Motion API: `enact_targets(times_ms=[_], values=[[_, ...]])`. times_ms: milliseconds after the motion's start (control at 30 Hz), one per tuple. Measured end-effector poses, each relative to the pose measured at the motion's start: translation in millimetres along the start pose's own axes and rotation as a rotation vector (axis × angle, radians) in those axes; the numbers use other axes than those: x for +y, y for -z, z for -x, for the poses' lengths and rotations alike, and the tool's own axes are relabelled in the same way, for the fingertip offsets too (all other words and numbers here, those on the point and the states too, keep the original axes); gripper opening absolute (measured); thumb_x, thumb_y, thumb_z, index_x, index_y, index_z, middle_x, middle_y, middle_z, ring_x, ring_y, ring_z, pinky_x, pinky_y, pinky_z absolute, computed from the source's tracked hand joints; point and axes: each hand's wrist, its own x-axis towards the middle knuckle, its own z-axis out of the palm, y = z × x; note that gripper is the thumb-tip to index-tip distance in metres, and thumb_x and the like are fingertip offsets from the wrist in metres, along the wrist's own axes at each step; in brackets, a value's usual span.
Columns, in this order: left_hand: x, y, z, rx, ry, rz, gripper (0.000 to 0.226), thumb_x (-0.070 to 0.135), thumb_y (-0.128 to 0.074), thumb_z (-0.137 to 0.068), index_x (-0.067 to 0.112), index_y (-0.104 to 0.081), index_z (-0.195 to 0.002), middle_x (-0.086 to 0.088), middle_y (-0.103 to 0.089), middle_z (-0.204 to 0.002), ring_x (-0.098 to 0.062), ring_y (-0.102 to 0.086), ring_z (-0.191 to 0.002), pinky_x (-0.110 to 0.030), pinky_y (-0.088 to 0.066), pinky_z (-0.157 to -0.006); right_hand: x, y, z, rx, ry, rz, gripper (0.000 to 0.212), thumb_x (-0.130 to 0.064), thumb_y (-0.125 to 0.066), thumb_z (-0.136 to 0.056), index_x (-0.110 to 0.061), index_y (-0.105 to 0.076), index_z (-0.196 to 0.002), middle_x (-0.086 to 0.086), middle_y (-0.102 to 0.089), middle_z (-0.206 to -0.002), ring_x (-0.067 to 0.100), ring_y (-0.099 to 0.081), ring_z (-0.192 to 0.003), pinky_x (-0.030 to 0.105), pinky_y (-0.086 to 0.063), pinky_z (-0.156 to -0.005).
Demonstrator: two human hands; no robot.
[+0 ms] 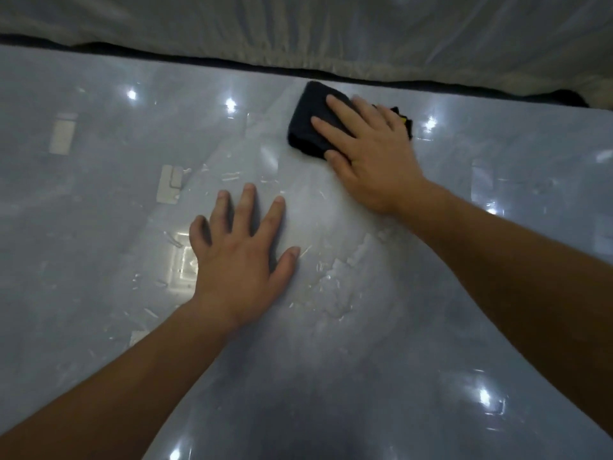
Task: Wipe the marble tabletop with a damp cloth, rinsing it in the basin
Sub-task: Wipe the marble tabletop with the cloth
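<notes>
A glossy grey marble tabletop (99, 227) fills the head view, wet with streaks and droplets around the middle. A folded dark cloth (308, 117) lies on it near the far edge, right of centre. My right hand (368, 154) presses flat on the cloth with straight spread fingers, covering its right part. My left hand (238, 257) rests flat on the bare wet marble nearer to me, fingers spread, holding nothing. The basin is out of view.
Beyond the table's far edge hangs a pale translucent plastic sheet (331, 28) over a dark gap. Ceiling lights reflect as bright spots across the marble. A bit of yellow and black (403, 119) shows at the cloth's right end.
</notes>
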Motion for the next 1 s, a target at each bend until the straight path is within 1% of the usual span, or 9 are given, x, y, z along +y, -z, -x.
enact_targets(times_ms=[133,233,400,533,600,667,767,900,1000], values=[[-2,2,1,-0.011,-0.005,0.027,0.07,0.068,-0.024,-0.093,0.039,-0.015,-0.156,-0.006,-0.005,-0.168,-0.039,-0.002,-0.152,-0.062,-0.011,-0.114,56,10,48,0.012,-0.25,-0.026,0.056,-0.05,-0.028,-0.101,-0.037,-0.03,-0.155,0.001,-0.021,-0.168,0.03,-0.021,-0.152,0.051,-0.016,-0.119],[-5,2,0,-0.023,-0.017,0.048,0.069,0.065,-0.022,-0.094,0.04,-0.007,-0.156,-0.004,0.004,-0.168,-0.037,0.006,-0.152,-0.061,-0.006,-0.116,40,7,28,0.048,-0.378,-0.052,0.054,-0.045,-0.033,-0.102,-0.037,-0.031,-0.155,0.002,-0.021,-0.167,0.03,-0.019,-0.153,0.051,-0.013,-0.119],[-20,6,8,0.017,-0.059,0.199,0.071,0.056,-0.035,-0.093,0.025,-0.024,-0.155,-0.008,-0.006,-0.168,-0.03,-0.001,-0.154,-0.053,-0.008,-0.119,-46,-8,33,0.057,-0.048,-0.005,0.053,-0.047,-0.032,-0.102,-0.034,-0.038,-0.153,0.003,-0.029,-0.165,0.035,-0.029,-0.149,0.053,-0.02,-0.118],[-43,7,24,0.056,-0.062,0.186,0.071,0.053,-0.044,-0.091,0.018,-0.032,-0.151,-0.012,-0.012,-0.166,-0.032,-0.007,-0.153,-0.048,-0.01,-0.122,-46,-8,92,-0.027,0.113,-0.018,0.051,-0.045,-0.035,-0.103,-0.033,-0.039,-0.153,0.003,-0.031,-0.164,0.032,-0.028,-0.15,0.052,-0.021,-0.119],[-53,6,29,0.035,-0.05,0.107,0.073,0.057,-0.039,-0.091,0.021,-0.029,-0.153,-0.012,-0.01,-0.166,-0.035,-0.004,-0.153,-0.052,-0.007,-0.121,-26,-4,77,0.003,0.074,-0.026,0.051,-0.045,-0.037,-0.101,-0.033,-0.042,-0.151,0.003,-0.033,-0.163,0.033,-0.031,-0.149,0.049,-0.02,-0.117],[-60,4,29,0.003,-0.051,0.074,0.075,0.06,-0.034,-0.091,0.024,-0.025,-0.155,-0.011,-0.008,-0.167,-0.036,-0.002,-0.153,-0.055,-0.007,-0.121,-16,-2,37,0.042,-0.114,-0.052,0.053,-0.047,-0.033,-0.102,-0.036,-0.035,-0.153,0.002,-0.027,-0.165,0.033,-0.025,-0.151,0.049,-0.015,-0.119],[-63,2,29,0.006,-0.051,0.083,0.075,0.06,-0.035,-0.091,0.026,-0.023,-0.156,-0.01,-0.008,-0.167,-0.037,-0.002,-0.153,-0.056,-0.008,-0.12,-49,-4,9,0.081,-0.257,-0.05,0.054,-0.047,-0.03,-0.102,-0.035,-0.033,-0.155,0.003,-0.025,-0.166,0.034,-0.023,-0.151,0.052,-0.015,-0.12],[-63,1,31,-0.006,-0.061,0.083,0.076,0.06,-0.031,-0.091,0.025,-0.02,-0.157,-0.011,-0.005,-0.167,-0.038,0.0,-0.153,-0.058,-0.007,-0.12,-90,-15,90,0.007,0.05,-0.031,0.052,-0.046,-0.032,-0.104,-0.034,-0.036,-0.154,0.003,-0.026,-0.166,0.033,-0.022,-0.152,0.053,-0.017,-0.121],[-65,4,31,-0.016,-0.07,0.105,0.075,0.06,-0.029,-0.091,0.025,-0.02,-0.157,-0.011,-0.005,-0.168,-0.038,0.0,-0.153,-0.058,-0.008,-0.12,-71,-8,102,-0.057,0.165,-0.039,0.051,-0.043,-0.035,-0.104,-0.033,-0.038,-0.153,0.004,-0.029,-0.165,0.032,-0.025,-0.151,0.052,-0.019,-0.121]])
